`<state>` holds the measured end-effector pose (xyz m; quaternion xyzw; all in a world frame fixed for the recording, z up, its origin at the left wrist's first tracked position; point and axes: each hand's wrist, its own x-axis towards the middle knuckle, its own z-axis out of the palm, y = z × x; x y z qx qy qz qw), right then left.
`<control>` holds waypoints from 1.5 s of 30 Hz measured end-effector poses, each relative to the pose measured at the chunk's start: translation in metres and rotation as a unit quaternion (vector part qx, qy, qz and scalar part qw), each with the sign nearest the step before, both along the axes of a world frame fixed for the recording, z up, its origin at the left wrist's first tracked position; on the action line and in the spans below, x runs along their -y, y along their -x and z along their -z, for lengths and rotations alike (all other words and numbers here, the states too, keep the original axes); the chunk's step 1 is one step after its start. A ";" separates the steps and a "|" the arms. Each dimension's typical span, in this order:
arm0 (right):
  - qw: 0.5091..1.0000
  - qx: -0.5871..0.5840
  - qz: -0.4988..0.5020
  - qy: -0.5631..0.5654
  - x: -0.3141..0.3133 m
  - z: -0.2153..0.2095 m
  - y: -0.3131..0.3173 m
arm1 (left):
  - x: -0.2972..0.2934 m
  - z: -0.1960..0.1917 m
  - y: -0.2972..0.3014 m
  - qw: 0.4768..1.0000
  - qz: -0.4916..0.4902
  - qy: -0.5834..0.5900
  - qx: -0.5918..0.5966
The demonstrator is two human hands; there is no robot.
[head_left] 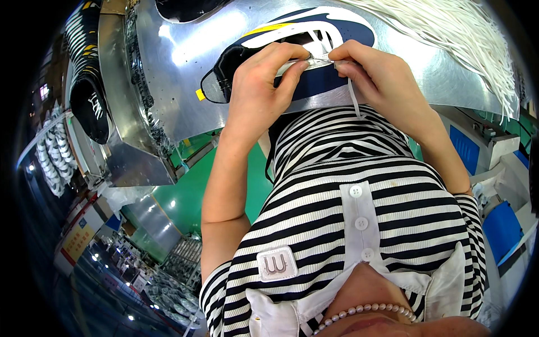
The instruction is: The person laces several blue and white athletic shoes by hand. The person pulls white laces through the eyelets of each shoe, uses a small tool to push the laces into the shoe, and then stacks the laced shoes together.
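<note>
A navy and white sneaker (331, 80) with a yellow stripe lies on its side on the metal table, its toe toward the right. White shoelace (320, 40) crosses its tongue opening in a few rows. My left hand (263, 76) is over the collar side, thumb and forefinger pinched on the lace. Close beside it, my right hand (377, 72) pinches the lace too, fingertips nearly meeting the left ones. From below the right fingers a loose lace end (354, 98) hangs past the table edge. The exact spot between the fingertips is partly hidden.
A large bundle of white laces (443, 33) spreads over the table's right side. Part of a dark shoe (191, 7) shows at the far edge. Left of the metal table (168, 106), a row of dark shoes (88, 109) stands along a rack. Blue and grey equipment (499, 230) is at right.
</note>
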<state>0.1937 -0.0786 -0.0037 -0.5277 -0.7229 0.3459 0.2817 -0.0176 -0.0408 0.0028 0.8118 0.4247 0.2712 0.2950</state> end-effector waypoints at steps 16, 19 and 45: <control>1.000 0.009 0.016 0.017 0.006 -0.009 0.003 | -0.004 -0.002 0.001 1.000 0.025 -0.005 0.014; 1.000 0.012 0.010 0.002 0.005 -0.004 0.005 | -0.004 -0.001 0.001 1.000 0.028 -0.009 0.009; 0.962 -0.187 0.082 0.180 0.004 0.010 0.029 | 0.016 0.013 0.002 0.989 0.033 -0.146 -0.021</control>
